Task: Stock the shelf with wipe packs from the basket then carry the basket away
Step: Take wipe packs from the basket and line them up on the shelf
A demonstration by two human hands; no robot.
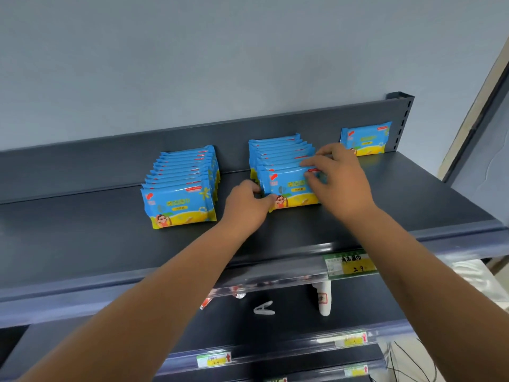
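While both bare arms reach up and forward, the left hand (pixel 245 201) sits at the low left corner of the front pack (pixel 289 186) and pinches it with curled fingers. The right hand (pixel 338 177) bends over the top right of the middle row (pixel 275 150), with its fingers on the pack tops and its thumb on the front pack. The packs are shiny blue and yellow with a cartoon child. They stand upright on the dark top shelf (pixel 82 238). There are two rows: the left row (pixel 181 188) has about ten packs, the middle row about eight. One lone pack (pixel 366 137) stands at the back right.
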